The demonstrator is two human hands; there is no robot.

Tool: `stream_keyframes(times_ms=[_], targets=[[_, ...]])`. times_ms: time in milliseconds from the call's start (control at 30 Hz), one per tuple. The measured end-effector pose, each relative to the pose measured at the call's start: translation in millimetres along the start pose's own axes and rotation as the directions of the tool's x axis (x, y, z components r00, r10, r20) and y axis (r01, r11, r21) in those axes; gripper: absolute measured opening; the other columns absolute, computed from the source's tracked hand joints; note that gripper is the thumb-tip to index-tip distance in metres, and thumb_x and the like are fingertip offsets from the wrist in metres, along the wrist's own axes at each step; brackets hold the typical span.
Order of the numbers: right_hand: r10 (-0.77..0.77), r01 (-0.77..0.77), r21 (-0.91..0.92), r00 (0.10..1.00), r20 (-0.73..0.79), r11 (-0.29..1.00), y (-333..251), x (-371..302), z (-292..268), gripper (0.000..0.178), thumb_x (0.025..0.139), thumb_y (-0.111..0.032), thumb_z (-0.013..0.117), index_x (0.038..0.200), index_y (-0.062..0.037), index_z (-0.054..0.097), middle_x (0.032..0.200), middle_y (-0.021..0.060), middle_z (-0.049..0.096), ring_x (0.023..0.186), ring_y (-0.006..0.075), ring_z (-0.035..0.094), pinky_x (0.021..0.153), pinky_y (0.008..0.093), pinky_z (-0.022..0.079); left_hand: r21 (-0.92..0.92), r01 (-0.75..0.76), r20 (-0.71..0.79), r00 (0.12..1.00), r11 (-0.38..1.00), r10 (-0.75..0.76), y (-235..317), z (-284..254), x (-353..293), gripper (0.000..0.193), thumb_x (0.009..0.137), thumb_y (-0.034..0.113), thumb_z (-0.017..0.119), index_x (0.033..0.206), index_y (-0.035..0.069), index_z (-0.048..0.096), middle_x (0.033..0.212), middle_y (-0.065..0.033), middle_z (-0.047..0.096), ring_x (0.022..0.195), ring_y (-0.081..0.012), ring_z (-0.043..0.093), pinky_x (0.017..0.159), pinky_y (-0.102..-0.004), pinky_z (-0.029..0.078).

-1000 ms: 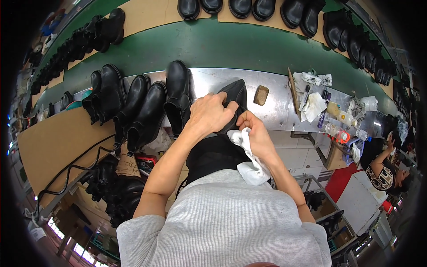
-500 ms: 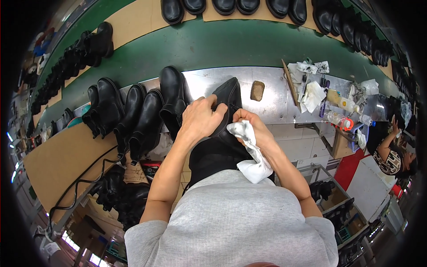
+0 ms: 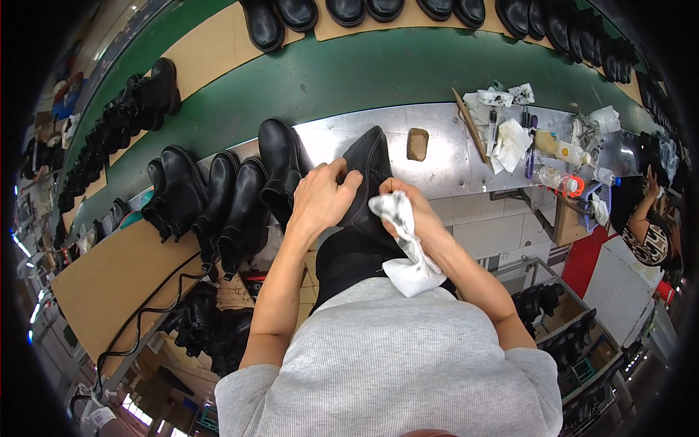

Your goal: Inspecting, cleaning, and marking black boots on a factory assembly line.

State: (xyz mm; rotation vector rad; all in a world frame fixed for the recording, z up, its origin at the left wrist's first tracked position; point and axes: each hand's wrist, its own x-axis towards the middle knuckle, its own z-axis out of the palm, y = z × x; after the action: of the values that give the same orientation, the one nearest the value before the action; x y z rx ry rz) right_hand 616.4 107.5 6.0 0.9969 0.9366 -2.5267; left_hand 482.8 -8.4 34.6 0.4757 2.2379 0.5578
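Observation:
A black boot (image 3: 373, 154) stands tilted in front of me, its toe end pointing away over the metal bench edge and its lower end near my lap. My left hand (image 3: 322, 195) grips its left side, with the thumb and fingers bent against the black surface. At the boot's right side, my right hand (image 3: 409, 204) is closed on a white rag (image 3: 413, 275) with dark smudges. One end of the rag bunches at the fingers, and the rest hangs down along my wrist to my shirt. My right fingertips are partly hidden by the cloth and boot.
Several black boots (image 3: 246, 207) stand along the bench at left. A brown block (image 3: 417, 144) lies on the metal top (image 3: 445, 171). Farther right are a wooden stick (image 3: 470, 125), white cloths (image 3: 511, 144) and bottles (image 3: 555, 179). Another person's arm (image 3: 642, 211) shows at far right.
The whole view has shifted slightly. Both hands stay at nearly the same spots on the boot, the left still gripping it and the right still holding the rag.

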Motion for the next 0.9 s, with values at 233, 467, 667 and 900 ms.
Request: stream_keyframes(times_ms=[233,467,667,900], targets=[[-0.270,0.189,-0.666,0.963,-0.020,0.722,1.7,-7.7,15.0,0.025,0.069,-0.004,0.069,0.082,-0.0051,0.048,0.072,-0.0037,0.046,0.065,0.0039,0.042,0.058,0.0192,0.035,0.090,-0.019,-0.020,1.000,0.996,0.021,6.5,1.6,-0.3,0.042,0.080,0.037,0.046,0.091,-0.001,0.060,0.087,-0.0236,0.062,0.084,-0.0394,0.059,0.074,-0.0426,0.044],[-0.218,0.200,-0.471,0.976,0.017,0.859,1.4,-6.3,5.4,0.022,0.072,-0.007,0.069,0.083,-0.0038,0.050,0.071,-0.0008,0.051,0.065,0.0056,0.047,0.056,0.0215,0.038,0.071,-0.015,-0.023,1.000,0.997,0.017,9.6,-0.1,-0.6,0.041,0.078,0.036,0.048,0.087,-0.002,0.063,0.086,-0.0257,0.061,0.084,-0.0410,0.059,0.077,-0.0454,0.046],[-0.134,0.108,-0.444,0.991,-0.028,0.889,-6.4,-6.8,10.2,0.025,0.069,-0.006,0.070,0.084,-0.0008,0.050,0.066,0.0008,0.050,0.064,0.0092,0.047,0.058,0.0251,0.039,0.081,-0.020,-0.028,0.999,0.997,0.023,9.9,0.0,-1.7,0.042,0.078,0.035,0.048,0.086,-0.003,0.063,0.086,-0.0262,0.061,0.083,-0.0413,0.060,0.077,-0.0456,0.046],[-0.254,0.199,-0.639,0.967,0.006,0.743,1.9,-6.0,10.7,0.023,0.070,-0.007,0.069,0.082,-0.0014,0.050,0.067,0.0008,0.049,0.065,0.0093,0.047,0.059,0.0247,0.039,0.096,-0.017,-0.014,1.000,0.995,0.019,10.6,-0.4,-1.0,0.041,0.078,0.035,0.049,0.085,-0.003,0.063,0.086,-0.0267,0.061,0.083,-0.0414,0.060,0.076,-0.0460,0.046]])
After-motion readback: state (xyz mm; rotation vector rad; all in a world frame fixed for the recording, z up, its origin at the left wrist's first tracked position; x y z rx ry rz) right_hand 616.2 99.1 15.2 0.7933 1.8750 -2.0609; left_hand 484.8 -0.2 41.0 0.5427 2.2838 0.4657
